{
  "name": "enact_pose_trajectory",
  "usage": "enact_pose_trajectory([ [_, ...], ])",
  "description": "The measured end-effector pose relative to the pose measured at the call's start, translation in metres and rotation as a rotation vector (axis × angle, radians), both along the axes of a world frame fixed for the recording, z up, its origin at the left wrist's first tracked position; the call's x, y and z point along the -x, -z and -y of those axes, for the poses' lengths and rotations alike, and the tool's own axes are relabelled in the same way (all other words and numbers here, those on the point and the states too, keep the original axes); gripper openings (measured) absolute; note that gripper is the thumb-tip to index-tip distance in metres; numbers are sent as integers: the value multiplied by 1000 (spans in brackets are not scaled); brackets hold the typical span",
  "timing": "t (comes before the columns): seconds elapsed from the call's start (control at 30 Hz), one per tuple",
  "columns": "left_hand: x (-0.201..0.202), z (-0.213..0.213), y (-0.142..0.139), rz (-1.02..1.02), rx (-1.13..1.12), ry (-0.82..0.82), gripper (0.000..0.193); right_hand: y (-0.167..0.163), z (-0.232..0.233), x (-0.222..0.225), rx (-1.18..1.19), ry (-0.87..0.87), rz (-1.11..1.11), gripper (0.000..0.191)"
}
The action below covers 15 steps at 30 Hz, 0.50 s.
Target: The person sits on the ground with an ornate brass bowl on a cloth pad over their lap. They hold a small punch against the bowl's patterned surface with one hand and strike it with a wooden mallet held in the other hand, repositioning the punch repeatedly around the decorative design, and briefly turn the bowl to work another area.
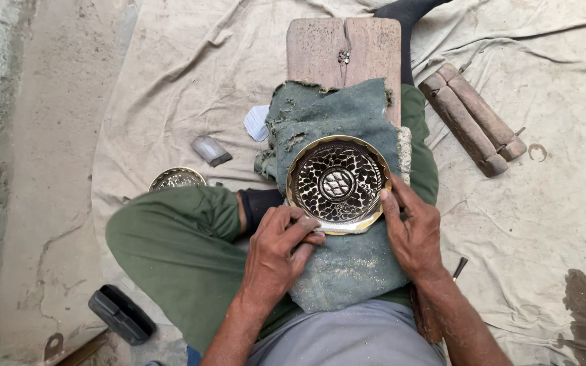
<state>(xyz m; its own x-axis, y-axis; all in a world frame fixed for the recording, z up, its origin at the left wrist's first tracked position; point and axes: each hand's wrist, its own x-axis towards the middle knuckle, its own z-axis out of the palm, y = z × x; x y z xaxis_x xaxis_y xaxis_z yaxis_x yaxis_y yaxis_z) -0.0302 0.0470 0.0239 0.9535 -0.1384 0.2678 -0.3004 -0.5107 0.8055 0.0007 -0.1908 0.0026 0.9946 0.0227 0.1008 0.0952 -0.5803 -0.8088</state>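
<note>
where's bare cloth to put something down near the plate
Bare cloth lies right of the right hand, below the two wooden blocks, and at upper left above the small metal block. The lap is crowded: engraved plate, green pad, left hand.

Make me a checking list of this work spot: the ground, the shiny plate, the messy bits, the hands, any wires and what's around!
Surface: wrinkled beige cloth spread on the ground, dark stain at lower right.
Job's things: round engraved metal plate lying on a frayed green cloth over a wooden block and the person's lap.
Clutter: second small metal dish, small grey block, white paper scrap, two wooden sticks, black case.
Hands: left hand at the plate's lower rim, whether it has a grip on something unclear; right hand presses the right rim.
Cables: nothing seen.
Surroundings: bare concrete floor on the left.
</note>
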Motion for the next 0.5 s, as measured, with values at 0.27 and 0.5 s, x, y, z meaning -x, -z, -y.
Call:
enact_pose_trajectory([
  [0.27,-5,-1,-6,-63,-18,47,36,6,19,2,7,-82,-42,55],
  [0.5,-1,11,-17,27,-127,35,32,3,42,14,123,-216,221,26],
])
